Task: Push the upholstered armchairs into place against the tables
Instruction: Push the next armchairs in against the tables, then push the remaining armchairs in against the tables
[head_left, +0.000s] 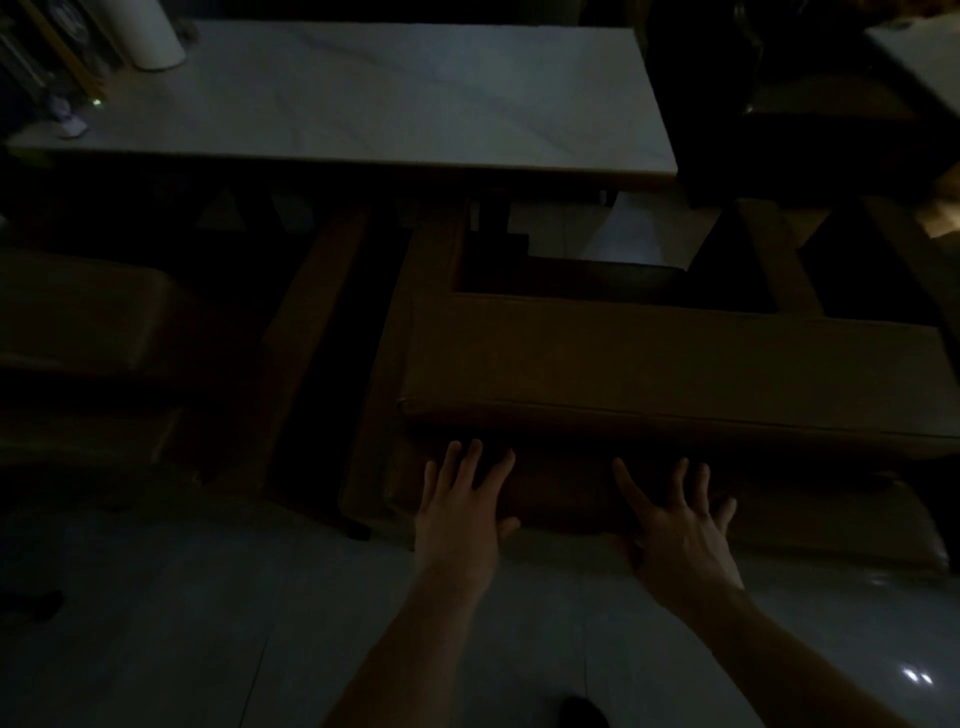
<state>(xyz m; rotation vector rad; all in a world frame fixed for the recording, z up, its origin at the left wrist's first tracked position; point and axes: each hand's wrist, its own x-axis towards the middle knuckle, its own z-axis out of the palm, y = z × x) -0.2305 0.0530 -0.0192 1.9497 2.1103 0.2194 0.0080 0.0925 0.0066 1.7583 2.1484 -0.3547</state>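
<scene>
— Armchair (649, 358) w/ brown upholstery sits right in front of us, seat end facing the pale table (363, 98); we'd say it's near but not home, since floor shows btwn seat and tabletop edge.
— And the neighbour chair (88, 312) on the left?
— Too dark to judge; prob. also left to do.
— Hands?
— Left hand (462, 514) and right hand (680, 530) both flat on the chair's back, fingers spread wide, gripping nothing; forearms extended, ready to shove.
</scene>
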